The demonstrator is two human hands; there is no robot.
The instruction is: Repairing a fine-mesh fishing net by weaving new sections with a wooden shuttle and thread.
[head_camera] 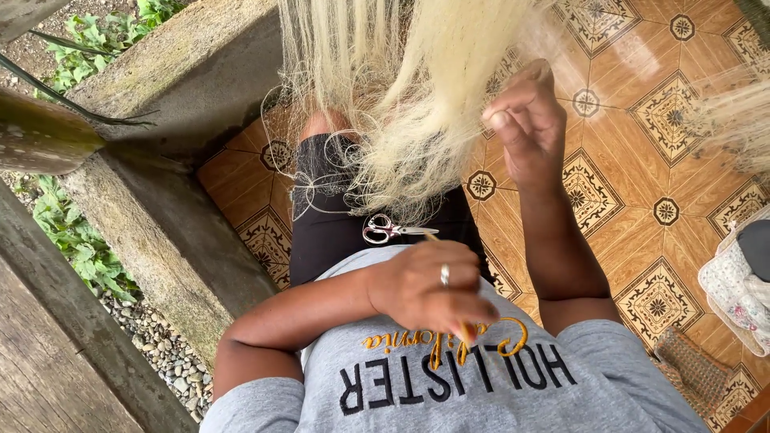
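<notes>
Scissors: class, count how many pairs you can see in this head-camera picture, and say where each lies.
1. The one pair of scissors lies on the person's dark lap, just below the pale net and above the left hand. More could be hidden under the net.

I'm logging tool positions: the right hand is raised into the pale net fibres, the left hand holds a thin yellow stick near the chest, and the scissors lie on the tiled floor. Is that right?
Not quite. The head view shows the scissors lying on the person's lap, on the black shorts, not on the tiled floor. The rest holds: the right hand is up in the pale net fibres, and the left hand holds a thin yellow stick.
</notes>
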